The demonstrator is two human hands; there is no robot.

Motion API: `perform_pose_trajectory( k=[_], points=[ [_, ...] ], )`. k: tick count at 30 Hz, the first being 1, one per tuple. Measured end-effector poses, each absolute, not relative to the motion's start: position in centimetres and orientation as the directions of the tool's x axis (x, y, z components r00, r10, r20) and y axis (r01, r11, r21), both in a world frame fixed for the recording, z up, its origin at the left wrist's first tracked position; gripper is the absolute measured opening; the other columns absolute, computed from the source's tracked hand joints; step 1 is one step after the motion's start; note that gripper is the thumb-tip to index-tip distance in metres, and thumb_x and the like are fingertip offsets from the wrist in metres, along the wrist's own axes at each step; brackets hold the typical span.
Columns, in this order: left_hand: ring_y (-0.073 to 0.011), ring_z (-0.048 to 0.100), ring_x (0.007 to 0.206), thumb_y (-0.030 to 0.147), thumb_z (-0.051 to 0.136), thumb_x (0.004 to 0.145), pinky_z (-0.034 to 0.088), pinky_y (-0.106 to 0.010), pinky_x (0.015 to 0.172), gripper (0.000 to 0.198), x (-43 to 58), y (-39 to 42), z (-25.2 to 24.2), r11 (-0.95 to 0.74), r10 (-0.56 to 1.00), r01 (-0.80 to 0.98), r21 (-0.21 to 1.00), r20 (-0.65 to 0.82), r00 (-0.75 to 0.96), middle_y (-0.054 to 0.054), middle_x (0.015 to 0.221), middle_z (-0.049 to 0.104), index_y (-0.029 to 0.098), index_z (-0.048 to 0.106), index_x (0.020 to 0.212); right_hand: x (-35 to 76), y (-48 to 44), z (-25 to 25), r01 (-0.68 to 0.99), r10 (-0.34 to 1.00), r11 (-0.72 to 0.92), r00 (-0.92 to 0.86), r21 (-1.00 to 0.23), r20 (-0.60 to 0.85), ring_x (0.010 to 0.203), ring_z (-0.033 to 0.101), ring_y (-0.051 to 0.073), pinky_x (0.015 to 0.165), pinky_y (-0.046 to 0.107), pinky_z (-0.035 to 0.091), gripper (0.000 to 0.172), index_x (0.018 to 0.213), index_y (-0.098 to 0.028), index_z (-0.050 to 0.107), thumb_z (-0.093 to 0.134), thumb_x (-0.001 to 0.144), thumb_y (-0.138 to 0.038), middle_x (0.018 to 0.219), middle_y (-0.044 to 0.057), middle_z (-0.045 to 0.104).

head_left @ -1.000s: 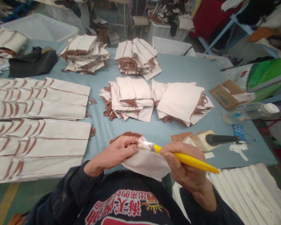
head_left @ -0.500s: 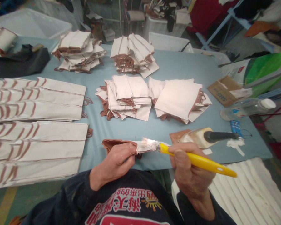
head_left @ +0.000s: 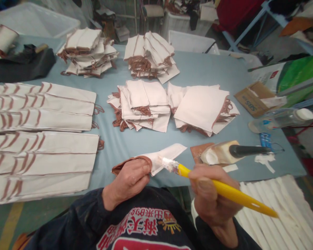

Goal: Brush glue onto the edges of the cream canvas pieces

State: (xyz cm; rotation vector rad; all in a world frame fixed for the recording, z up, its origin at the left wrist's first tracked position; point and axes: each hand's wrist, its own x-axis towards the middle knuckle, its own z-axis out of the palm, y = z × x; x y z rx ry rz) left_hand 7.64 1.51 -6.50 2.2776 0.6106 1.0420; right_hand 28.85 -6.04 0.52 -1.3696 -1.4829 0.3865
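My left hand (head_left: 131,178) is closed on a folded white fabric piece (head_left: 170,152) with a brown lining and edge, held just over the table's front edge. In my right hand (head_left: 214,194) is a yellow-handled brush (head_left: 232,194). White paste coats its bristles, and their tip touches or lies right beside the white fabric near my left fingers. To the right stands a container of white paste (head_left: 211,158) with a black-handled tool (head_left: 247,150) lying across it. A brown patch (head_left: 198,149) lies under its left side.
Stacks of white, brown-edged pieces (head_left: 148,93) stand across the blue-grey table (head_left: 198,66). Overlapping rows of similar pieces (head_left: 67,146) lie at left. At right are a cardboard box (head_left: 250,100) and a clear bottle (head_left: 279,119). White strips (head_left: 273,205) lie at lower right.
The white part of the fabric has swung up and away from me, showing more of its face. My right hand has tilted the brush, its handle end dropping lower and further right.
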Motion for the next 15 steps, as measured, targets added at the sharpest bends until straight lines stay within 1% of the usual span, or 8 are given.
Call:
perform_pose_trajectory(
  k=[2,4,5,8,10,13,15],
  points=[
    [-0.0174,0.065,0.074,-0.004,0.051,0.091,0.056,-0.030,0.075,0.027,7.8,1.6,-6.4,-0.740,0.607,0.174,0.649,0.534,0.589,0.000,0.072,0.063,0.022,0.058,0.090,28.0,-5.5,1.1,0.565,0.861,0.378,0.076,-0.733,0.503,0.056,0.069,0.014,0.056,0.026,0.058,0.019,0.085,-0.026,0.065,0.057,0.103,-0.023,0.066,-0.003,0.071],
    [-0.0174,0.063,0.072,-0.004,0.051,0.090,0.056,-0.030,0.073,0.027,7.8,1.7,-6.4,-0.746,0.606,0.173,0.643,0.549,0.575,0.001,0.071,0.061,0.023,0.056,0.088,27.4,-5.3,1.7,0.541,0.866,0.420,-0.001,-0.728,0.499,0.053,0.068,0.012,0.055,0.023,0.058,0.020,0.085,-0.026,0.062,0.056,0.103,-0.021,0.063,-0.006,0.071],
    [-0.0175,0.062,0.072,-0.003,0.051,0.091,0.055,-0.030,0.072,0.026,7.9,1.7,-6.3,-0.749,0.605,0.170,0.640,0.557,0.568,0.001,0.070,0.060,0.023,0.054,0.085,27.3,-5.3,1.7,0.528,0.868,0.423,-0.005,-0.736,0.496,0.052,0.067,0.012,0.055,0.023,0.057,0.020,0.085,-0.027,0.062,0.055,0.103,-0.021,0.062,-0.007,0.070],
    [-0.0173,0.062,0.071,-0.001,0.051,0.092,0.053,-0.029,0.069,0.027,7.9,1.7,-6.3,-0.747,0.616,0.181,0.640,0.564,0.550,0.001,0.068,0.057,0.023,0.050,0.082,28.0,-5.6,1.0,0.535,0.875,0.362,0.087,-0.764,0.476,0.047,0.062,0.011,0.049,0.023,0.052,0.020,0.085,-0.026,0.064,0.055,0.103,-0.022,0.063,-0.006,0.069],
    [-0.0166,0.061,0.071,-0.002,0.050,0.092,0.053,-0.028,0.069,0.028,8.0,1.7,-6.3,-0.736,0.632,0.196,0.648,0.554,0.542,0.002,0.067,0.055,0.023,0.050,0.082,28.8,-5.8,0.0,0.536,0.889,0.257,0.195,-0.804,0.415,0.042,0.056,0.011,0.044,0.024,0.046,0.019,0.086,-0.025,0.067,0.058,0.103,-0.026,0.061,-0.006,0.066],
    [-0.0158,0.060,0.070,-0.002,0.048,0.093,0.052,-0.028,0.069,0.029,8.0,1.6,-6.6,-0.722,0.646,0.204,0.661,0.539,0.541,0.003,0.066,0.053,0.024,0.048,0.080,29.3,-6.1,-1.0,0.455,0.914,0.116,0.298,-0.883,0.274,0.041,0.050,0.012,0.040,0.025,0.041,0.023,0.084,-0.024,0.070,0.060,0.103,-0.033,0.055,-0.005,0.057],
    [-0.0159,0.059,0.069,-0.002,0.048,0.093,0.052,-0.028,0.068,0.029,8.0,1.6,-6.8,-0.726,0.638,0.199,0.658,0.537,0.551,0.002,0.066,0.053,0.024,0.047,0.080,28.8,-6.1,-1.1,0.364,0.923,0.092,0.317,-0.927,0.216,0.041,0.047,0.012,0.040,0.024,0.040,0.029,0.082,-0.022,0.069,0.059,0.104,-0.038,0.054,-0.005,0.053]
  ],
)
